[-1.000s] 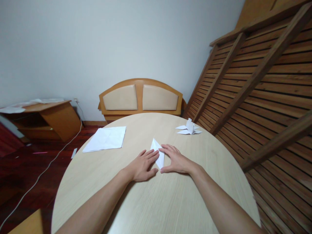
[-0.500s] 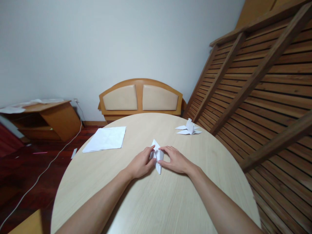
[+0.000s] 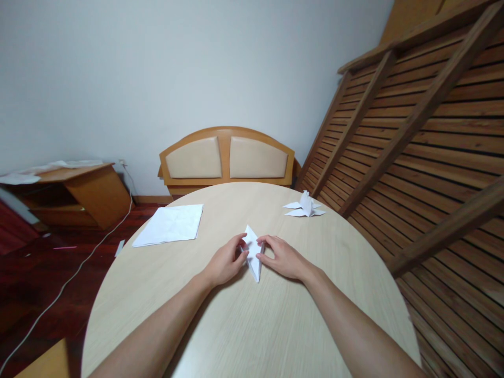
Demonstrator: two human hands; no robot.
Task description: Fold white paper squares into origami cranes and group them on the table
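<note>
A white folded paper point(image 3: 253, 252), shaped like a long diamond, lies on the round table point(image 3: 244, 325) in front of me. One tip points away from me and the other toward me. My left hand point(image 3: 228, 260) holds the paper's left side between thumb and fingers. On the opposite side, my right hand point(image 3: 281, 256) pinches the right edge with thumb and index finger, its other fingers curled. Farther back on the right stand white folded paper figures point(image 3: 305, 206) with pointed ends.
A stack of white paper sheets point(image 3: 169, 224) lies at the table's back left. Behind the table is a padded headboard point(image 3: 226, 157). A slatted wooden frame point(image 3: 433, 136) leans along the right. On the left are a low cabinet point(image 3: 86, 197) and a white cable point(image 3: 79, 268) on the floor.
My hands have moved slightly apart toward the paper's side edges. More of its middle now shows, and the diamond looks wider and flatter. The sheets and the folded figures stay put.
</note>
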